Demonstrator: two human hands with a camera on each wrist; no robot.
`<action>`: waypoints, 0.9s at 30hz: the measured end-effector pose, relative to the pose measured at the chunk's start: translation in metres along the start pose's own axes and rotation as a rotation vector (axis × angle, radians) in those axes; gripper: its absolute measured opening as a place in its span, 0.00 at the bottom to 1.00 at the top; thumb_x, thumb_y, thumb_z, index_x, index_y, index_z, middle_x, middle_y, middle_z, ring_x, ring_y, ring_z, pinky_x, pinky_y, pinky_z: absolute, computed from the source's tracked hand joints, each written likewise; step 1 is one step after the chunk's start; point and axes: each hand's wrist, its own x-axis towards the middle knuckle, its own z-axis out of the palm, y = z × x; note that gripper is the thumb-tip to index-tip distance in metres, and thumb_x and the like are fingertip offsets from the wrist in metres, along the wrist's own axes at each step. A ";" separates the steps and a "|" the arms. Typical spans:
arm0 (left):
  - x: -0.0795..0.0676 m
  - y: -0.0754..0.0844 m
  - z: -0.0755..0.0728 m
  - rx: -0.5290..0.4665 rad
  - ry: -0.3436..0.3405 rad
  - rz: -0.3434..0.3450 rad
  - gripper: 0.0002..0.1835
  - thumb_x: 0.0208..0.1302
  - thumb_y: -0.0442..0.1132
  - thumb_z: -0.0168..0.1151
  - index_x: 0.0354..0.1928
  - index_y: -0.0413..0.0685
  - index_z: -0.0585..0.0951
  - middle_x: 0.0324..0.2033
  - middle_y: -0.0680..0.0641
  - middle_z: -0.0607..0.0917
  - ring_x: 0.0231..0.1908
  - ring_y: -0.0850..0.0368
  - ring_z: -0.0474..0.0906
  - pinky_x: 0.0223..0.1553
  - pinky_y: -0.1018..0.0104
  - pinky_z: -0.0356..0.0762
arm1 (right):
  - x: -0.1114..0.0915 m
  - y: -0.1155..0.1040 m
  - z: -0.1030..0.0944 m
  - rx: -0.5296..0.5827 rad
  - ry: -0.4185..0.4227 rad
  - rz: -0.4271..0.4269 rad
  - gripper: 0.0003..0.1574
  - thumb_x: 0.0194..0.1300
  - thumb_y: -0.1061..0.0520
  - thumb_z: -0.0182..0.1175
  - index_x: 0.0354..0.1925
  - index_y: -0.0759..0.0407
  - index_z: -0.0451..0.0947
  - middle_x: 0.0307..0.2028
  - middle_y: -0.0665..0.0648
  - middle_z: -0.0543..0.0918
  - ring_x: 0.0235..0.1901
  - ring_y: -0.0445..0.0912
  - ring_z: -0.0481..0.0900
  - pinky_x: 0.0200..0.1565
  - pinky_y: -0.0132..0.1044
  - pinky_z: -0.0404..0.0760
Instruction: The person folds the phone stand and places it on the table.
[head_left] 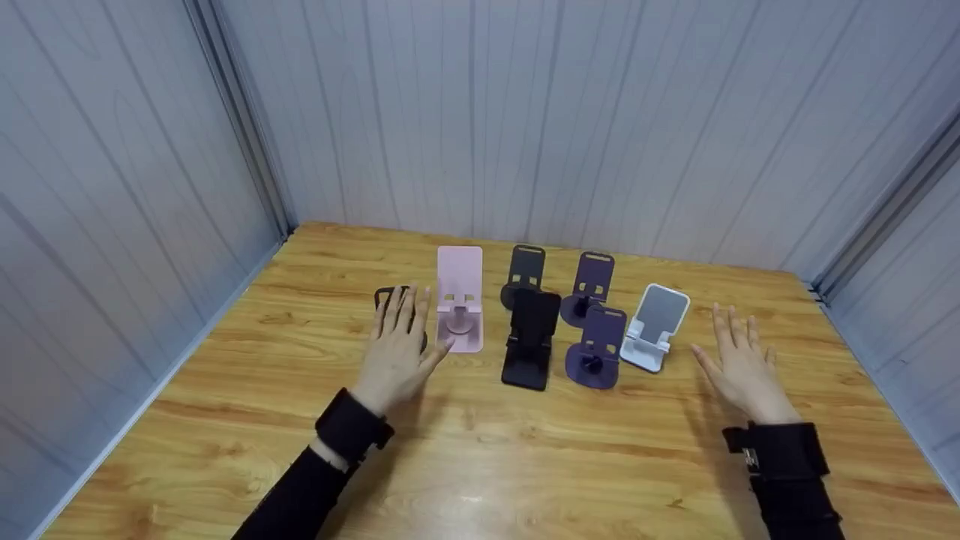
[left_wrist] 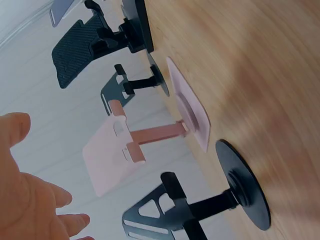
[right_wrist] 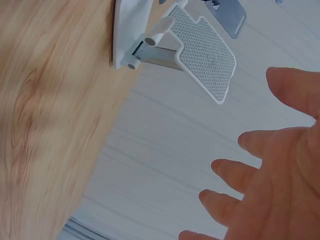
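Wooden table [head_left: 480, 465] carries a row of phone stands. Left hand [head_left: 399, 346], fingers straight and spread, holds nothing and hovers before a small black stand [head_left: 384, 298] that it half hides from the head camera; the left wrist view shows that stand's round base [left_wrist: 243, 184], with the pink stand [head_left: 459, 298] at its 3 o'clock. Right hand [head_left: 742, 365], flat and empty, sits at 3 o'clock of the white stand [head_left: 654, 327], whose dotted pad [right_wrist: 207, 60] only the right wrist view shows.
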 end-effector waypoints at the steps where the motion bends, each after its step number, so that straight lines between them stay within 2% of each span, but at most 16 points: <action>1: 0.001 0.002 0.001 0.002 -0.001 0.004 0.44 0.76 0.56 0.51 0.81 0.39 0.48 0.82 0.34 0.46 0.82 0.34 0.40 0.83 0.37 0.39 | 0.001 -0.001 0.000 0.010 0.005 -0.012 0.54 0.81 0.35 0.39 0.81 0.65 0.27 0.78 0.78 0.31 0.76 0.78 0.27 0.68 0.84 0.32; 7: 0.003 0.012 0.007 -0.007 0.007 0.023 0.45 0.75 0.58 0.52 0.81 0.39 0.51 0.82 0.36 0.48 0.82 0.34 0.42 0.82 0.37 0.40 | 0.012 -0.005 0.003 0.149 0.049 -0.092 0.51 0.81 0.47 0.48 0.80 0.72 0.32 0.77 0.82 0.42 0.75 0.81 0.41 0.72 0.79 0.46; 12: 0.008 0.022 0.012 0.002 0.016 0.054 0.45 0.74 0.61 0.50 0.81 0.40 0.52 0.82 0.35 0.50 0.82 0.34 0.44 0.81 0.36 0.44 | 0.024 -0.003 0.005 0.242 0.046 -0.055 0.53 0.81 0.45 0.48 0.81 0.68 0.29 0.76 0.82 0.49 0.71 0.80 0.56 0.71 0.74 0.58; 15: 0.011 0.028 0.015 0.004 0.015 0.072 0.46 0.74 0.63 0.49 0.81 0.41 0.52 0.82 0.36 0.50 0.82 0.35 0.44 0.82 0.36 0.44 | 0.030 -0.001 0.007 0.301 0.065 -0.028 0.51 0.81 0.46 0.48 0.81 0.70 0.33 0.73 0.83 0.57 0.67 0.79 0.66 0.67 0.69 0.71; 16: 0.011 0.030 0.016 0.001 0.017 0.078 0.46 0.73 0.63 0.49 0.81 0.41 0.52 0.82 0.36 0.50 0.82 0.36 0.45 0.82 0.37 0.44 | 0.033 -0.001 0.008 0.326 0.083 -0.020 0.49 0.81 0.47 0.49 0.80 0.70 0.36 0.72 0.83 0.61 0.66 0.78 0.69 0.66 0.65 0.75; 18: 0.012 0.033 0.019 -0.011 0.021 0.091 0.45 0.73 0.61 0.51 0.81 0.41 0.53 0.81 0.36 0.52 0.81 0.35 0.47 0.81 0.37 0.45 | 0.038 -0.002 0.010 0.380 0.133 -0.008 0.45 0.80 0.52 0.52 0.79 0.73 0.45 0.67 0.83 0.69 0.62 0.76 0.75 0.61 0.47 0.84; 20: 0.013 0.036 0.020 -0.024 0.015 0.094 0.45 0.73 0.60 0.53 0.81 0.41 0.55 0.81 0.36 0.54 0.81 0.35 0.48 0.81 0.36 0.45 | 0.043 -0.002 0.013 0.439 0.182 0.003 0.39 0.78 0.57 0.54 0.76 0.75 0.54 0.61 0.83 0.76 0.55 0.69 0.83 0.51 0.31 0.85; 22: 0.013 0.038 0.021 -0.041 0.010 0.092 0.44 0.72 0.59 0.55 0.80 0.41 0.56 0.81 0.35 0.55 0.81 0.34 0.48 0.81 0.36 0.45 | 0.049 -0.002 0.016 0.508 0.218 0.018 0.36 0.76 0.60 0.55 0.73 0.77 0.59 0.56 0.82 0.79 0.46 0.54 0.89 0.42 0.20 0.81; 24: 0.013 0.040 0.022 -0.049 0.002 0.086 0.44 0.72 0.59 0.55 0.80 0.42 0.55 0.80 0.35 0.55 0.81 0.35 0.48 0.82 0.36 0.44 | 0.055 -0.001 0.018 0.579 0.233 0.033 0.34 0.75 0.62 0.56 0.72 0.78 0.61 0.51 0.79 0.82 0.38 0.39 0.88 0.40 0.17 0.82; 27: 0.013 0.042 0.022 -0.044 -0.011 0.087 0.44 0.73 0.60 0.54 0.81 0.42 0.55 0.80 0.35 0.56 0.81 0.34 0.49 0.82 0.37 0.45 | 0.062 0.003 0.022 0.705 0.226 0.069 0.33 0.74 0.64 0.57 0.70 0.80 0.62 0.41 0.62 0.85 0.31 0.25 0.81 0.41 0.21 0.86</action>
